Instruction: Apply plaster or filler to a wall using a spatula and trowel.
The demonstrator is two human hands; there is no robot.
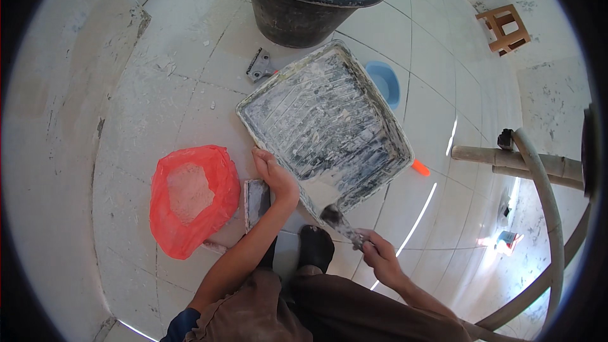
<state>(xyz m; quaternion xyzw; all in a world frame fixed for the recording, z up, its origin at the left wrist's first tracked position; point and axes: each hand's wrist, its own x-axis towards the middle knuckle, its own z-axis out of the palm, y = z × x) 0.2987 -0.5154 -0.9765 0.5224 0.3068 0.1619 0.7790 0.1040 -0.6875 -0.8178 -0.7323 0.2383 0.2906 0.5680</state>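
Note:
My left hand [277, 177] grips the near left edge of a plaster-smeared paint tray [324, 107], which is tilted on the tiled floor. My right hand [375, 252] is closed on the handle of a dirty scraper [335, 220], whose blade is at the tray's near corner, where pale paste lies. Left of my left hand sits a red plastic bag [166, 202] with pale powder inside, beside a flat rectangular tool [256, 199] partly hidden by my forearm. A grey scraping tool [259, 65] lies behind the tray.
A black bucket [297, 22] stands at the back, a blue basin [387, 85] behind the tray. An orange handle [419, 167] pokes out right of it. Bamboo poles [544, 196] are at the right, a small wooden stool [503, 30] by the far wall. A wall [57, 152] runs along the left.

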